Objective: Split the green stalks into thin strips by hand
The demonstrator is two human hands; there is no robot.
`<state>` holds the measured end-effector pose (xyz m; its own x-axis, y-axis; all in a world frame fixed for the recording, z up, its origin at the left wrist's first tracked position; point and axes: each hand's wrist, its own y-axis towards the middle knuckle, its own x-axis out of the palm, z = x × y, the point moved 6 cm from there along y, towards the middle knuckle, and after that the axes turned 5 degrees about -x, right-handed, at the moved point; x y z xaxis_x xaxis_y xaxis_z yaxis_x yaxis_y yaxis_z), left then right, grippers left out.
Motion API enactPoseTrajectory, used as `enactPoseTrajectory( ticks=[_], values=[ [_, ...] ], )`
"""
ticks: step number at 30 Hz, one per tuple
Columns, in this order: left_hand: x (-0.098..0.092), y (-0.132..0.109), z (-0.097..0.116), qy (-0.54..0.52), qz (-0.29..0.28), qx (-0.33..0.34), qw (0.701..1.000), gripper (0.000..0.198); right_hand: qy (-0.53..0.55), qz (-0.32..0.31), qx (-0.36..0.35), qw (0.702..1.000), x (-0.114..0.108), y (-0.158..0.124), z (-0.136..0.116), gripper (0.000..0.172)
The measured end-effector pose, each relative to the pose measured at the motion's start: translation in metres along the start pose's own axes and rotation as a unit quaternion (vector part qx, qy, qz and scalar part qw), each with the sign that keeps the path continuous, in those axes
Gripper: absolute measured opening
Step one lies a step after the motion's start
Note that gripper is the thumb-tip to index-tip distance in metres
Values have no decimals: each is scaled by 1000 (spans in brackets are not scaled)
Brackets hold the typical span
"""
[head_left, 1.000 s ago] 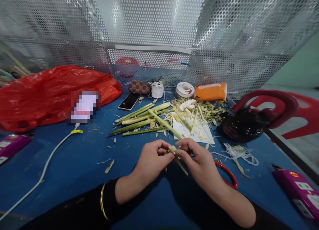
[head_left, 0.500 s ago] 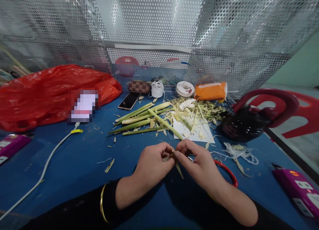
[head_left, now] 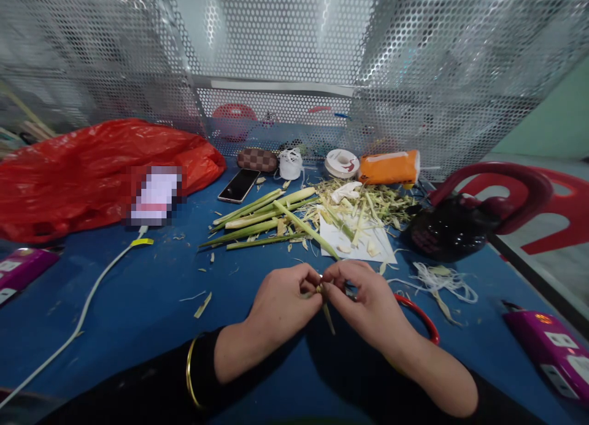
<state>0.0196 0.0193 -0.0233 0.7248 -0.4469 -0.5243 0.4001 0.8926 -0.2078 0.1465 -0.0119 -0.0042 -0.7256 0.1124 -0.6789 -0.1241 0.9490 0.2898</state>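
Observation:
My left hand (head_left: 285, 302) and my right hand (head_left: 365, 302) meet fingertip to fingertip over the blue table. Both are closed in a pinch on a small strip of green plant leaf (head_left: 328, 319), whose pointed end hangs down between them. The fingers hide most of it. Under and beside my right hand lies a red looped handle (head_left: 423, 317), apparently of scissors, the rest covered by the hand. Just beyond my fingers lie several long green leaf stalks (head_left: 257, 229) and a white sheet of paper (head_left: 384, 247) strewn with peeled pieces.
A heap of shredded plant scraps (head_left: 391, 204) lies behind the paper, near a black pot-like object (head_left: 444, 235). White string (head_left: 446, 284) is tangled at right. A dark phone (head_left: 239, 186), thread spool (head_left: 342, 164), orange packet (head_left: 389, 167) and red plastic bag (head_left: 92, 173) line the back.
My right fingertips have shifted slightly and curl closer around the leaf strip. The strip's hanging end has moved a little down and left. The things on the table stay put.

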Motion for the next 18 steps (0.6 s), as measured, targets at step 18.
enactPoseTrajectory(
  ticks=[18],
  values=[
    [2, 0, 2, 43, -7, 26, 999, 13, 169, -1, 108, 980, 4, 0, 14, 12]
  ],
)
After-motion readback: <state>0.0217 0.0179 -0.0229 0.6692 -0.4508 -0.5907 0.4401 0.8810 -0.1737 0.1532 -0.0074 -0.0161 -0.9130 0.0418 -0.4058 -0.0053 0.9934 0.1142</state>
